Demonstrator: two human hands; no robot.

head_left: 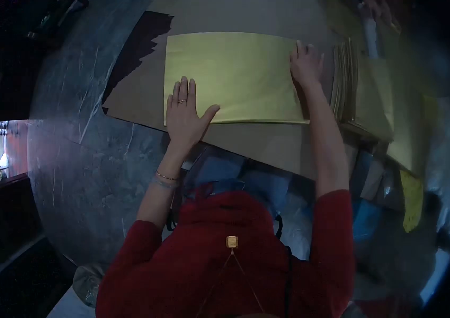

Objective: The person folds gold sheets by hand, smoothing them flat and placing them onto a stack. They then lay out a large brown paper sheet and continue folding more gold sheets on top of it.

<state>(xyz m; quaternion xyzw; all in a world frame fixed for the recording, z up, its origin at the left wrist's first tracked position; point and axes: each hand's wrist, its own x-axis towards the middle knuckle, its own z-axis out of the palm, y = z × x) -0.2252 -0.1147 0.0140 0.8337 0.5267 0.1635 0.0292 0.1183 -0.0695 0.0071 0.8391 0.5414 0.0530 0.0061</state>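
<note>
A yellow paper sheet (241, 74) lies flat on a brown cardboard sheet (256, 140). My left hand (185, 119) rests palm down on the sheet's lower left part, fingers stretched out and thumb spread, with a ring on one finger. At the sheet's upper right edge, my right hand (307, 66) lies with its fingers apart and slightly bent, touching the paper. Neither hand grips anything that I can see. Just right of that hand stands a thick pile of folded yellowish paper (345, 79), its edges facing me.
More yellow paper (376, 100) spreads to the right of the pile, and a yellow strip (412, 201) hangs below it. Another person's hand (378, 10) shows at the top right. A dark marbled surface (82, 143) extends on the left. The cardboard has a torn dark corner (140, 47).
</note>
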